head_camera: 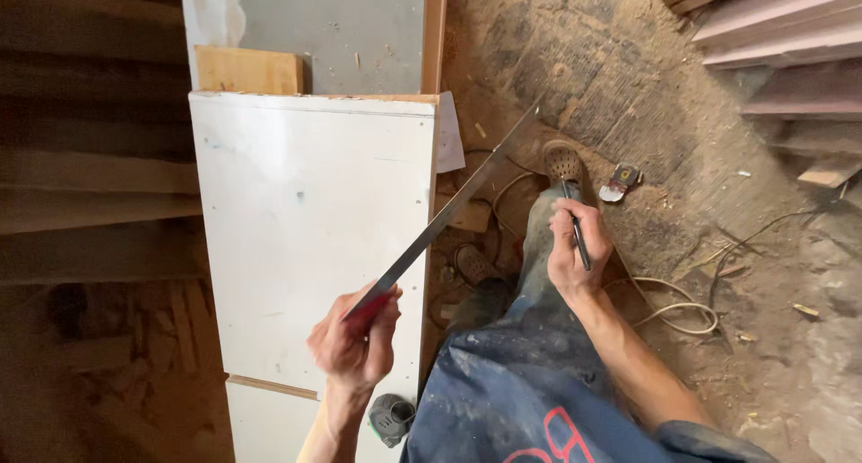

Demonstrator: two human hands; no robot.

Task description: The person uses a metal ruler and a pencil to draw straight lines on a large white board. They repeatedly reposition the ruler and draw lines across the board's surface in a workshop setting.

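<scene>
A long metal ruler [449, 213] is gripped at its red end by the left hand [353, 342] and is held slanting over the edge of a white board [305, 229]. A dark pen, or perhaps a pencil [576, 231], is held in the right hand [576, 252] above the knee. Cables [673, 306] and sawdust are seen on the floor [718, 211].

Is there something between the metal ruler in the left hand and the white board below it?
Nothing visible does. The left hand holds the metal ruler by its red end, slanted over the white board. The board's surface under it looks bare. The right hand holds a pencil off to the side.
</scene>
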